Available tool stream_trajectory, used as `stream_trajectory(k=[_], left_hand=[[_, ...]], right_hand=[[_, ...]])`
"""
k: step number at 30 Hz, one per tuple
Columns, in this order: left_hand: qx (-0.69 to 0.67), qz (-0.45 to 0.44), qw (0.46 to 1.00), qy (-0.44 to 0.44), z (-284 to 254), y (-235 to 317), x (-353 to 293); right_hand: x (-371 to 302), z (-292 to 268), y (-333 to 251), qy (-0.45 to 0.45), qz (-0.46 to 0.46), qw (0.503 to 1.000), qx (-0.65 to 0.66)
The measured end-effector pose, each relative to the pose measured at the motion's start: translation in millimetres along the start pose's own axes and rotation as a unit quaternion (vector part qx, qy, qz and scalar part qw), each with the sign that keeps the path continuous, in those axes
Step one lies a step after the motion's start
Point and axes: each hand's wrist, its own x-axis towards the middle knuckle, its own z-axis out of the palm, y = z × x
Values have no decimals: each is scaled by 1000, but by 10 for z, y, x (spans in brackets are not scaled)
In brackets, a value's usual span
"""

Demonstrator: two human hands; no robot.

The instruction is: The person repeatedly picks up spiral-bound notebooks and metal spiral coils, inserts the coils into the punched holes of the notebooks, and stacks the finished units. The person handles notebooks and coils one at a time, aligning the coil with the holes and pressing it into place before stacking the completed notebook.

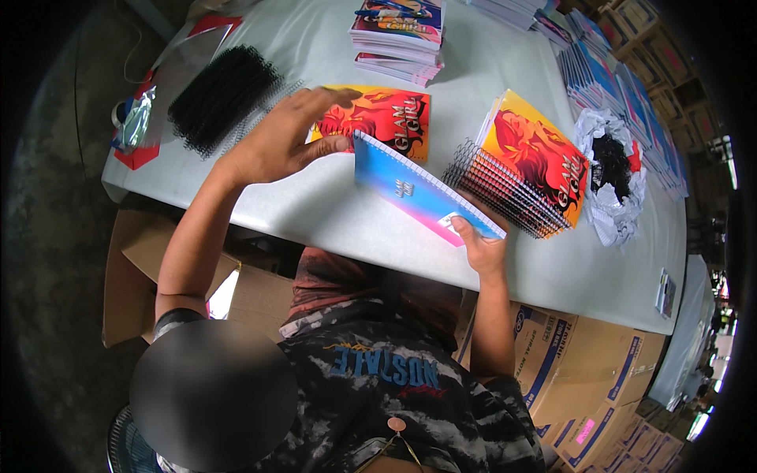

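My right hand (482,251) grips the lower right corner of a blue-and-pink notebook (394,185), thumb on its face. The notebook is tilted above the table's near side, and a row of binding holes runs along its upper edge. Near its upper left end, my left hand (272,138) is raised with thumb and fingers apart and nothing visible between them. Behind that hand lies a yellow-and-red notebook (414,118), partly covered. Black spiral coils (225,98) are heaped left of my left hand. Beyond my right hand is a pile of coil-bound yellow-and-red notebooks (544,150).
A notebook stack (398,51) with pens on top stands at the table's far side. Crumpled paper (615,213) holding black scraps sits at right, near blue notebook stacks (591,87). Cardboard boxes (583,363) stand below the table's right side; an open carton (130,284) is below left.
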Motion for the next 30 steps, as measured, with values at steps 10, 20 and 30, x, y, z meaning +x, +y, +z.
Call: stream_trajectory(k=[10, 20, 30], left_hand=[[237, 80, 968, -25, 5, 264, 50], [408, 232, 880, 68, 911, -115, -762], [302, 236, 889, 250, 1065, -339, -833]], right_hand=[[-13, 97, 44, -28, -123, 989, -73], [-172, 272, -11, 17, -151, 981, -120], [-100, 386, -84, -17, -263, 955, -133]])
